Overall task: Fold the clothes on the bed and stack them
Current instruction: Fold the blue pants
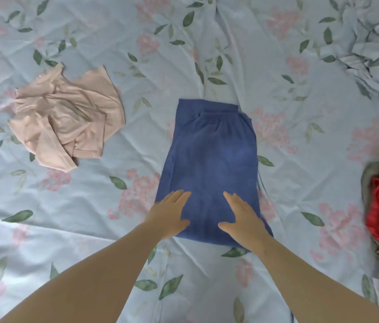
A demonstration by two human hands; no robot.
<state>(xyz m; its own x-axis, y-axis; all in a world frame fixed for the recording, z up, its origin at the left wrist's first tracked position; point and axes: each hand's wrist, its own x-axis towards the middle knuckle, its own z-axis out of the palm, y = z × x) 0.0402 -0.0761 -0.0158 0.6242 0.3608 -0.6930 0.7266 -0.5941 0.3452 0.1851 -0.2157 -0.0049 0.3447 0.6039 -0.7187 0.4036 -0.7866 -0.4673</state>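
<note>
Two hands, left (168,213) and right (242,217), lie flat with fingers straight on the blue garment (207,164) at frame centre. Step: smoothing a fold. Next: probably another fold; pink garment (67,120), upper left, awaits.

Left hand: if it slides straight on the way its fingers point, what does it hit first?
Only more of the blue folded garment that the left hand lies flat on, up to its waistband fold; past that, bare floral bedsheet. No other item seems to sit in that line.
</note>
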